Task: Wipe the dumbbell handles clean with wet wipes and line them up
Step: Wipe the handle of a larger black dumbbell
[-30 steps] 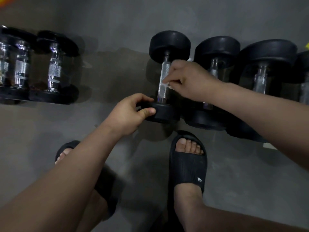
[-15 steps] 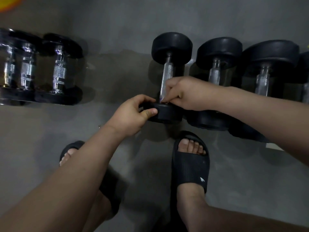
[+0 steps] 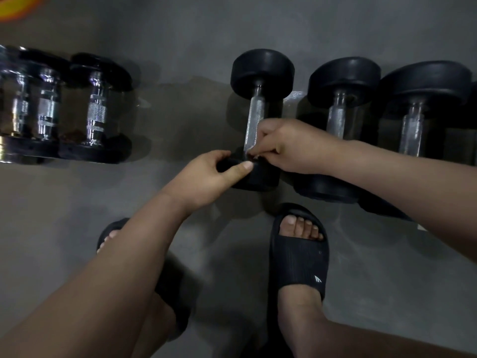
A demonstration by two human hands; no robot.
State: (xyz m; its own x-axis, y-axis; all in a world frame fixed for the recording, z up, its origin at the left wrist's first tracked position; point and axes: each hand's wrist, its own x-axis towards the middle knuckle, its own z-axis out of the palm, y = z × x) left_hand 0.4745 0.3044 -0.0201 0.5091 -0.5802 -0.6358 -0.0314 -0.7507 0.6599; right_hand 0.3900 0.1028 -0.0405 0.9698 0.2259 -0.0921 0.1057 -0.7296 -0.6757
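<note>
A black rubber-headed dumbbell (image 3: 262,73) with a knurled steel handle (image 3: 254,117) lies on the grey floor in the middle of the view. My left hand (image 3: 206,177) grips its near head (image 3: 260,178) with fingers and thumb. My right hand (image 3: 289,146) pinches a wet wipe (image 3: 249,150) round the near end of the handle; only a sliver of the wipe shows. Two more black dumbbells (image 3: 343,81) (image 3: 426,83) lie side by side to its right. Chrome-handled dumbbells (image 3: 96,109) (image 3: 33,109) stand in a row at the left.
My feet in black slides (image 3: 296,254) (image 3: 113,233) stand just in front of the dumbbells. A stretch of bare grey floor (image 3: 180,112) separates the left row from the middle dumbbell. An orange-yellow object (image 3: 15,6) shows at the top left corner.
My right hand with the wipe has slid down the handle from its middle to the near end. My left hand has kept its grip on the near head.
</note>
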